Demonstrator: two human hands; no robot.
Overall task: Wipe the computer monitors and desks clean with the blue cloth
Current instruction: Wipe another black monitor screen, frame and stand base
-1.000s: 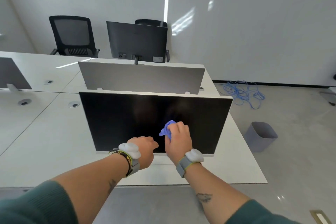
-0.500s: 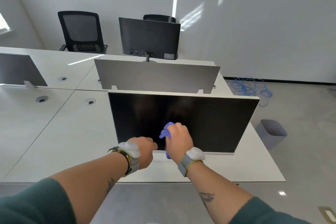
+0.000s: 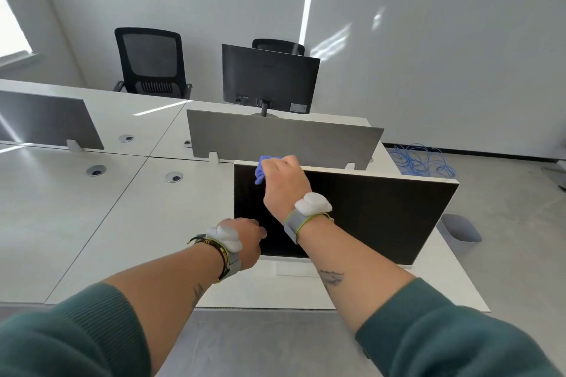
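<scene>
A dark-screened monitor (image 3: 367, 211) with a white frame stands on the white desk (image 3: 153, 239) in front of me. My right hand (image 3: 283, 182) grips the bunched blue cloth (image 3: 262, 170) and presses it against the screen's top left corner. My left hand (image 3: 246, 240) holds the monitor's lower left corner, its fingers curled round the edge. A second monitor (image 3: 269, 78) stands on the far desk with its back towards me.
Grey divider panels (image 3: 281, 139) run between the desks. Two black office chairs (image 3: 150, 61) stand by the back wall. A grey waste bin (image 3: 461, 232) sits on the floor to the right, with a tangle of blue cable (image 3: 419, 159) beyond it.
My right hand has moved the cloth from the screen's lower middle up to its top left corner. The view has shifted, and the left hand stays at the monitor's lower edge.
</scene>
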